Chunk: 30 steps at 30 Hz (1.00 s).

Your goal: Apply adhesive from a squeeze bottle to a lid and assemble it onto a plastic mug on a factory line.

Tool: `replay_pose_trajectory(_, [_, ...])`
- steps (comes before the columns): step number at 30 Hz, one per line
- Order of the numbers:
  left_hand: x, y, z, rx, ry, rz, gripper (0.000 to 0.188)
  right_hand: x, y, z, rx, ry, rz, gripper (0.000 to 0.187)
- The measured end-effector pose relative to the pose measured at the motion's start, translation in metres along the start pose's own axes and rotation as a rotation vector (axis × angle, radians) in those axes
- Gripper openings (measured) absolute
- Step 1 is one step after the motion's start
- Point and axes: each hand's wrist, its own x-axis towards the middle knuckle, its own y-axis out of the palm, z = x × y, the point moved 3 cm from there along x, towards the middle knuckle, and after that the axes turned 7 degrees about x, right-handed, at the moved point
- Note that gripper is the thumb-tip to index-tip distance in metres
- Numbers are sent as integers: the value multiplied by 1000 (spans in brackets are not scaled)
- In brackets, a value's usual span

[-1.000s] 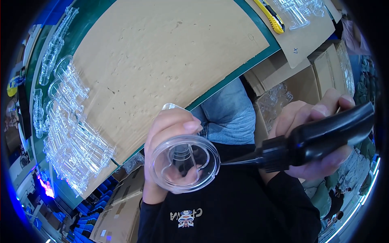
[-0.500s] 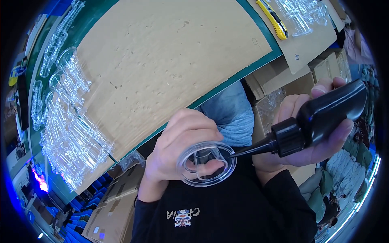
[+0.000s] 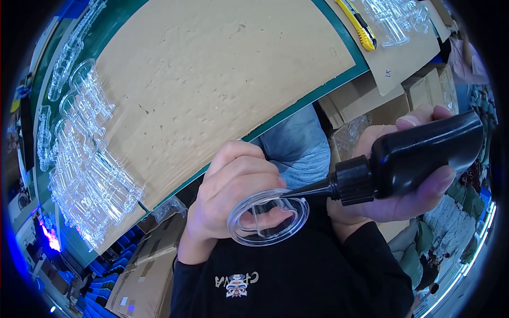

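Note:
My left hand (image 3: 230, 196) is closed around a clear plastic piece with a round flanged rim (image 3: 268, 241). The rim faces up toward me, and my fingers show through the transparent material. In my right hand (image 3: 408, 209) lies a black squeeze bottle (image 3: 424, 153) with a long tapered nozzle (image 3: 310, 188), tilted so that it points left. The nozzle's tip is at the upper edge of the clear rim; whether it touches cannot be made out. Both hands are over my lap, in front of the table's near edge.
Many clear plastic parts (image 3: 87, 185) crowd the left side of the cardboard-covered table (image 3: 212, 69). A yellow utility knife (image 3: 360, 26) and more clear parts (image 3: 392, 24) lie at the far right. Cardboard boxes stand below on the left (image 3: 143, 281) and right (image 3: 384, 108).
The bottle has shifted left, its nozzle tip moving from the rim's right side to its upper edge. My left hand and the clear piece have barely moved.

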Motion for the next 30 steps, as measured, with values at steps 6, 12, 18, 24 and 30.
replay_pose_trajectory(6, [0,-1,0,10,-8,4,35,0,2,0,12,-51,56,54])
replay_pose_trajectory(12, [0,-1,-1,20,-4,-6,34,1,0,7,-43,-33,107,53])
replay_pose_trajectory(18, [-1,-3,0,29,-6,5,33,4,-3,6,-97,21,117,54])
replay_pose_trajectory(24, [-2,-2,0,34,-14,-3,33,7,-5,0,-79,46,91,54])
replay_pose_trajectory(30, [-3,-4,-1,40,-28,-15,33,5,-12,10,-65,71,62,54])
